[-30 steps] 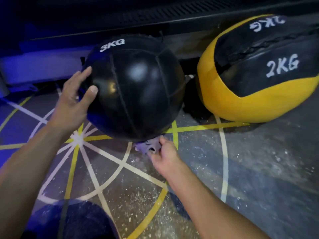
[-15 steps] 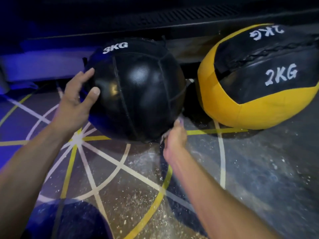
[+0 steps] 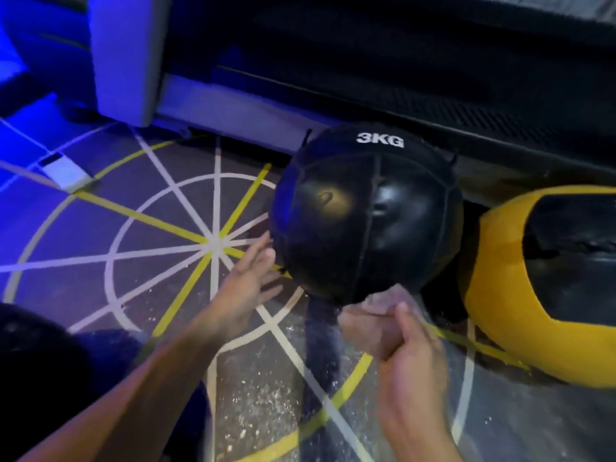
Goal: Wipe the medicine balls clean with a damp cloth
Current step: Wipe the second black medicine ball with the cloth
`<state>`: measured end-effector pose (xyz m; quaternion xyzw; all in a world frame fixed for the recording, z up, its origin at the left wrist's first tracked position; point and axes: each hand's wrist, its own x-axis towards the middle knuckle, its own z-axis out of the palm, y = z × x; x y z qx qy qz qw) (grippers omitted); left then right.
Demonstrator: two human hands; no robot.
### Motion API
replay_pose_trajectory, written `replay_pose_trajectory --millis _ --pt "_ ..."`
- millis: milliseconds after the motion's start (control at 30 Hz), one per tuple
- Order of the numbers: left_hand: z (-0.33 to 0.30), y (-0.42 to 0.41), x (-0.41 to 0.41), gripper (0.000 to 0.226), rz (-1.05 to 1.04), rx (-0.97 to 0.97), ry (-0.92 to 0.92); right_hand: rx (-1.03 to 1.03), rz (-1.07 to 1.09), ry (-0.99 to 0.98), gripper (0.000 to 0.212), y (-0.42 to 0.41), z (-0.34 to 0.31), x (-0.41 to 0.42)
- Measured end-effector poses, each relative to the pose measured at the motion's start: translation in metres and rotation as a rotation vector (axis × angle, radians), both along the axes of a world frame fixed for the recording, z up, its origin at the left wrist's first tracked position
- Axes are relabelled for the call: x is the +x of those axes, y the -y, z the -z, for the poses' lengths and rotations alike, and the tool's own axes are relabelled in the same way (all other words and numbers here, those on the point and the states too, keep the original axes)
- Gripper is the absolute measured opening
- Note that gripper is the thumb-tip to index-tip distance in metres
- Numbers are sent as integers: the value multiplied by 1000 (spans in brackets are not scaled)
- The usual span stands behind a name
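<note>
Just under the black 3KG medicine ball, the right hand pinches a pale, blurred cloth and presses it against the ball's lower curve. The left hand is at the ball's lower left side, fingers straight and spread; its fingertips are at the ball's edge, though I can't say for sure they touch. The ball sits on the marked gym floor, in front of a dark machine base.

To do this stroke well, I'd judge the left palm should settle firmly on the ball's side so it can't roll toward the machine, while the right hand sweeps the cloth along the seams, where grime likely gathers. Then turn the ball a little and repeat, so the underside that meets the floor gets reached.

The yellow and black medicine ball waits just right of the black one, probably next. A small white device lies well to the ball's left.
</note>
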<state>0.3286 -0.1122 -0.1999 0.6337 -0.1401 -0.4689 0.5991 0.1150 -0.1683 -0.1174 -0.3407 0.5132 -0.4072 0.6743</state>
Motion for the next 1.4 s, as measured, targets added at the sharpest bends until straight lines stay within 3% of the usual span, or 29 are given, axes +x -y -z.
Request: replay_pose_trajectory --millis 67,133,267,400,467,533,600,633,667,733,800,867,933,1000,1067,1133,1233,1400 --pt "0 -15 -6 40 32 28 -33 -204 -1 -78 26 6 -17 1" --pt "2 -27 -9 39 49 65 -73 -488 -103 -140 36 23 -35 7" --pt "1 -31 -16 39 75 43 -178 -1081 -430 -535 42 83 -51 54" --pt "0 -28 -26 63 46 -36 -416 -1673 -800 -1239 40 94 -30 126" --pt "5 -29 -24 73 37 -122 -546 -1878 -1127 -1371 55 74 -2 133" --pt "15 -34 -19 83 35 -186 -664 -1997 -1616 -1517 59 48 16 122" --pt "20 -42 -18 85 10 -166 -714 -1974 -1921 -1597 54 42 17 114" --pt "24 -45 -17 85 -5 -142 -720 -1992 -1917 -1637 54 50 14 121" --pt "26 -49 -17 84 -20 -110 -715 -2026 -1852 -1668 53 58 11 134" --pt "30 -54 -19 83 -34 -49 -705 -2078 -1504 -1647 49 78 -3 163" --pt "31 -56 -18 81 -61 -24 -690 -1935 -1229 -1756 42 88 -25 190" --pt "30 -56 -16 80 -95 4 -667 -1646 -1200 -2065 36 69 -36 213" --pt "30 -57 -14 81 -137 35 -645 -1557 -1438 -2262 42 29 -31 217" --pt "33 -61 -10 81 -171 32 -635 -1442 -1888 -2174 44 3 -8 201" --pt "33 -70 -5 80 -189 20 -612 -1493 -2127 -1945 41 -4 14 175" --pt "31 -76 -2 79 -214 21 -571 -1544 -2090 -1720 37 4 16 152" --pt "21 -77 2 76 -190 11 -498 -1667 -1859 -1396 44 12 -7 114" --pt "-14 -58 -8 76 -53 -54 -362 -1310 -1531 -1274 53 22 -45 35"
